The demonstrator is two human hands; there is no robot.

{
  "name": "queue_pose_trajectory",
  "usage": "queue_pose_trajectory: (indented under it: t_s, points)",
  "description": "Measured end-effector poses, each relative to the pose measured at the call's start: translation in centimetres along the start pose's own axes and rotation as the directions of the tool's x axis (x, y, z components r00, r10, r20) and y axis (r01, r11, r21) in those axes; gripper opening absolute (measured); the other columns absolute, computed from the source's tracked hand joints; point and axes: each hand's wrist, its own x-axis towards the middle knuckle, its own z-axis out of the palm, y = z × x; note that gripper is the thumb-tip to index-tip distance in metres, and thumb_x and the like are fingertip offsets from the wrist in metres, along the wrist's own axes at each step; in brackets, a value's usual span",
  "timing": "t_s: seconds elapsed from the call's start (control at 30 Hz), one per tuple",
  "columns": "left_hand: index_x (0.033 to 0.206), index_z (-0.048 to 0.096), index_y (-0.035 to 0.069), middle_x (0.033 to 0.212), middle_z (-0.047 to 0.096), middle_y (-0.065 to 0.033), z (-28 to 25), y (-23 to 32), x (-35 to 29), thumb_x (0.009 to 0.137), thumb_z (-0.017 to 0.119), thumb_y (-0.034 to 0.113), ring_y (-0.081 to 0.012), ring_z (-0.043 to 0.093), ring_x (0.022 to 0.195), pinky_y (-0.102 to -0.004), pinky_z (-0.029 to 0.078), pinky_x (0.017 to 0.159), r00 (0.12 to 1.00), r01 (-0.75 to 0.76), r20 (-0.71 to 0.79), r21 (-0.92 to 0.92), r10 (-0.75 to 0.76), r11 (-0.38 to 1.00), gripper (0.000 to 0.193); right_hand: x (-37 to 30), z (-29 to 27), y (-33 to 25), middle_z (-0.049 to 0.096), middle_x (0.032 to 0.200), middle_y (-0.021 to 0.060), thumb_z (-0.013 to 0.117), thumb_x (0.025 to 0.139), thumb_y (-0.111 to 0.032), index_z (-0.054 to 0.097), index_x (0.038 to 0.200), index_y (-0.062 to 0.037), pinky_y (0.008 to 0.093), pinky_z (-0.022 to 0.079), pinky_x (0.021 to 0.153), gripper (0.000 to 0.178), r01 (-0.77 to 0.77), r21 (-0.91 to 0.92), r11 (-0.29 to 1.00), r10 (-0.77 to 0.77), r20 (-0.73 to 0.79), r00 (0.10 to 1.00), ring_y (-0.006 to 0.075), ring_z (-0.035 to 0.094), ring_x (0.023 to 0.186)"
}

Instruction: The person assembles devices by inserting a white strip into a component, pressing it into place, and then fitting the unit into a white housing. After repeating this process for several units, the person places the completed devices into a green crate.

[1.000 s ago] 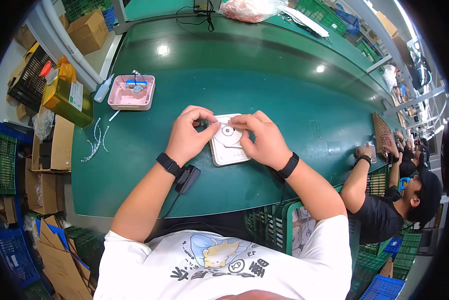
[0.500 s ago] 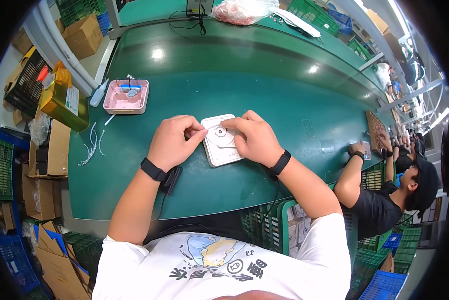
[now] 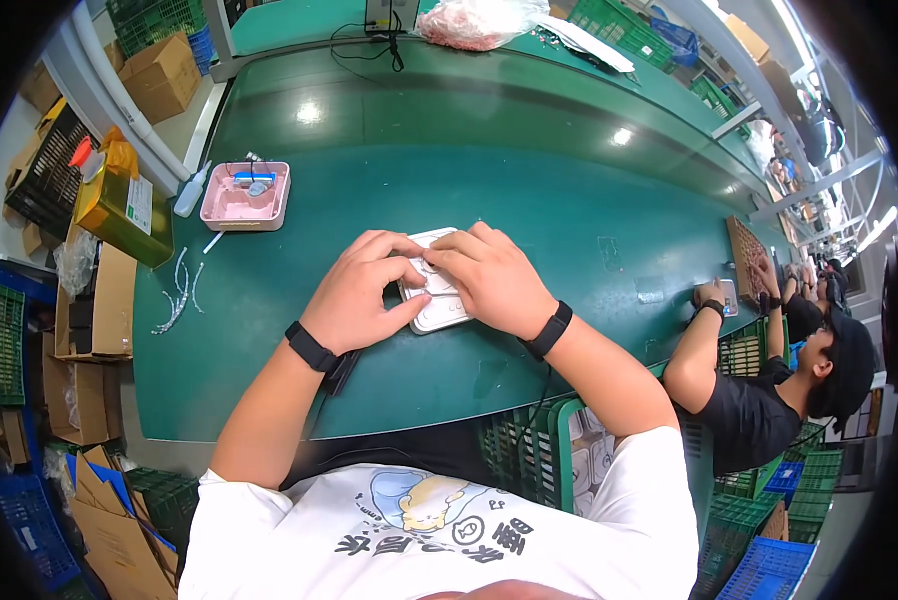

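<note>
A white, flat, rounded-square device [image 3: 439, 317], shaped like a small record player, lies on the green table in front of me. My left hand [image 3: 367, 290] is curled at its left side, with the fingertips on its upper face and the thumb at the nearer left part. Over its right side lies my right hand [image 3: 491, 278], fingers bent together near the disc in the middle. Both hands cover most of the face, so whatever small part may be under the fingertips is hidden.
A pink open housing [image 3: 244, 222] with a blue cell and wires stands at the left. Near it are a squeeze bottle [image 3: 191, 192], white cable pieces [image 3: 177, 300] and a yellow-green can [image 3: 124, 215]. A green crate [image 3: 566, 460] is by my right elbow; a co-worker [image 3: 759, 400] sits right.
My left hand has moved from the device's left edge onto its face, its fingers opening from a pinch. My right fingers have shifted toward the middle, covering the disc.
</note>
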Motion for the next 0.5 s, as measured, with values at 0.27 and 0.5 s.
queue_pose_trajectory:
  t_s: [0.27, 0.5]
  points:
    - [0.124, 0.075, 0.002, 0.144, 0.075, -0.0174, 0.0, 2.2, -1.0, 0.085, 0.097, 0.023, -0.0433, 0.069, 0.139, -0.0503, 0.058, 0.115, 0.987, -0.002, 0.156, 0.217, -0.033, 0.976, 0.05, -0.3, 0.8, 0.8, 0.076, 0.114, 0.0084, 0.079, 0.091, -0.006, 0.083, 0.122, -0.0106, 0.0452, 0.058, 0.092, 0.031, -0.035, 0.126, 0.991, 0.034, 0.014, 0.999, 0.0327, 0.068, 0.099]
    - [0.164, 0.039, 0.004, 0.151, 0.075, -0.0179, 0.0, 2.6, -1.0, 0.078, 0.101, 0.018, -0.0409, 0.065, 0.148, -0.0473, 0.055, 0.122, 0.943, 0.223, 0.223, 0.123, -0.246, 0.967, 0.107, 0.1, 0.3, 1.0, 0.071, 0.101, 0.0092, 0.086, 0.088, -0.019, 0.082, 0.102, -0.0085, 0.044, 0.057, 0.091, 0.018, -0.196, 0.3, 0.934, 0.178, 0.085, 0.98, 0.0333, 0.068, 0.101]
